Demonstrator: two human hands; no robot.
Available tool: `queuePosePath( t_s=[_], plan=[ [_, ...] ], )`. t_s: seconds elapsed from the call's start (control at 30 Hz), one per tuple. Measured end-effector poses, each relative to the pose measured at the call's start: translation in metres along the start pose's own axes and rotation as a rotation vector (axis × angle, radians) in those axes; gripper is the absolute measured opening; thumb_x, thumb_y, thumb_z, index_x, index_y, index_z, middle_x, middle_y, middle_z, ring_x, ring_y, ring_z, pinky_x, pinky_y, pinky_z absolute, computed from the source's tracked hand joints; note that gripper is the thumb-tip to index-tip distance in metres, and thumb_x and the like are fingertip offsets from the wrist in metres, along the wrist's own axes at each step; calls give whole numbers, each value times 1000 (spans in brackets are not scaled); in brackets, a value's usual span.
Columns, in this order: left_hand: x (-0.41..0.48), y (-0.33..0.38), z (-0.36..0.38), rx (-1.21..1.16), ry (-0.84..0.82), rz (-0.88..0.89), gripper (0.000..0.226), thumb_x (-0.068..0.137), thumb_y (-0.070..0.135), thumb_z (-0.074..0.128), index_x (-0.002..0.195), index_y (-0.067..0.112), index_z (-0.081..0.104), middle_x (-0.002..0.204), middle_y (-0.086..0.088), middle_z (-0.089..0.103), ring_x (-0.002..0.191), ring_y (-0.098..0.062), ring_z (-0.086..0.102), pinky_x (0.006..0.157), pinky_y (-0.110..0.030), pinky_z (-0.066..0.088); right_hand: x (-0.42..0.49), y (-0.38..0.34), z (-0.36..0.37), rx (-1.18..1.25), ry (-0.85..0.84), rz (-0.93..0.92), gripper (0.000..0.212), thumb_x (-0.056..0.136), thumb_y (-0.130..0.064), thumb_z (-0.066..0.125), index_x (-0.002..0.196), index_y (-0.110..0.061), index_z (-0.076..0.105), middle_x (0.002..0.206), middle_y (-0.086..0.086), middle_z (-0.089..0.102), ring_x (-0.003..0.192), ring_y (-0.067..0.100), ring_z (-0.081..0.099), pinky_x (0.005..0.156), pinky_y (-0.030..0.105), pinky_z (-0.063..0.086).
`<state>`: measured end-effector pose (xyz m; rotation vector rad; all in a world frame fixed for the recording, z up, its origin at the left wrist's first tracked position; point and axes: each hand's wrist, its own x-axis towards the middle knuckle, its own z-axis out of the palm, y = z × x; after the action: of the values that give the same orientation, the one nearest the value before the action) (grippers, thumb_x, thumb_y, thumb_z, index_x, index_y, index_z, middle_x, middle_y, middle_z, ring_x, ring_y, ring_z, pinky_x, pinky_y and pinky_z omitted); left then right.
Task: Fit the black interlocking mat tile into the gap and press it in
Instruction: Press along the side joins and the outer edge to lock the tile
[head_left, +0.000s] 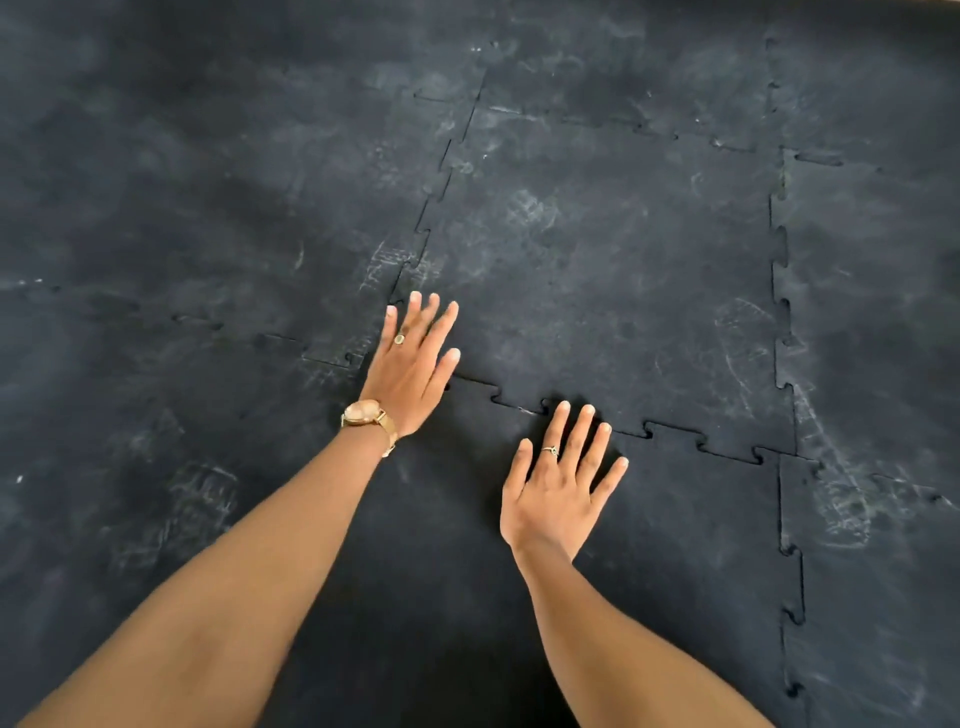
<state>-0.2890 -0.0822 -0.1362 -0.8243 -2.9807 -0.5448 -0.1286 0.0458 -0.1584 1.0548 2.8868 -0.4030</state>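
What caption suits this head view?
Left hand and right hand, both flat and open, press the near seam of a black mat tile.

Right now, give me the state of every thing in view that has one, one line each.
black mat tile: lying flat in the gap, teeth meshed with neighbours on all visible sides.
near seam: thin dark line showing.
left hand: open, flat on the tile's near-left corner.
right hand: open, flat, fingertips at the near seam.
wristwatch: strapped on left wrist.
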Motion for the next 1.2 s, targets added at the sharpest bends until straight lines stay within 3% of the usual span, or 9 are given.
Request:
queuePosePath(
  t_s=[0.1,0.27,0.4,0.53,0.6,0.73,0.87,1.0,1.2],
  plan=[
    [-14,-30,-3,263,-115,-48,71,96,50,7,153,9,12,160,-15,15,149,-31,2,120,-48,0,-2,0,2,-11,25,-8,61,99,-45,14,154,-22,8,163,4,6,150,26,0,119,55,0],
    [-11,-31,2,239,-176,-78,74,93,57,4,154,16,-1,161,-16,3,149,-30,-5,120,-49,-1,-1,3,8,-22,53,-15,61,99,-44,16,155,-20,9,163,5,8,150,27,2,119,55,0],
    [-12,-35,8,289,-167,-73,70,94,56,3,154,19,2,161,-16,3,149,-29,-4,119,-55,0,-2,-14,7,-6,46,39,60,98,-39,15,154,-17,9,163,3,7,150,28,-2,116,61,-3],
    [-12,-33,5,338,-180,-72,70,94,56,0,154,20,0,162,-15,2,149,-29,-4,116,-62,0,14,-63,1,63,-17,-264,57,101,-33,18,154,-15,6,163,2,-4,148,25,-14,118,53,-9],
    [-12,-34,6,356,-186,-68,70,93,56,-4,154,21,-3,162,-15,0,149,-29,-7,116,-63,-1,45,-85,-3,124,-59,-300,57,103,-36,18,154,-14,3,163,4,-9,147,24,-18,120,49,-10],
    [-12,-39,7,344,-173,-46,69,95,53,-2,154,17,-1,161,-16,2,149,-31,-5,117,-60,1,103,-120,-3,56,-60,-248,64,102,-46,10,154,-10,0,162,9,-14,148,25,-19,118,51,-12],
    [-12,-41,8,257,-96,-27,66,99,46,9,153,8,5,160,-16,11,149,-29,2,120,-54,5,114,-125,10,-26,29,-309,65,100,-48,6,154,-13,3,162,10,-12,149,27,-14,115,63,-7],
    [-26,-36,4,153,4,-136,63,100,39,18,152,3,12,160,-16,12,149,-27,3,121,-46,4,116,-124,12,-18,25,-289,62,101,-47,11,154,-16,4,163,9,-9,148,31,-14,111,70,-5],
    [-87,-24,2,184,-136,-151,69,99,49,13,153,8,1,162,-10,-1,148,-22,-10,122,-41,-1,117,-126,13,-45,-14,-323,63,100,-48,11,154,-16,6,163,9,-1,148,33,-13,113,67,-7]
  ],
)
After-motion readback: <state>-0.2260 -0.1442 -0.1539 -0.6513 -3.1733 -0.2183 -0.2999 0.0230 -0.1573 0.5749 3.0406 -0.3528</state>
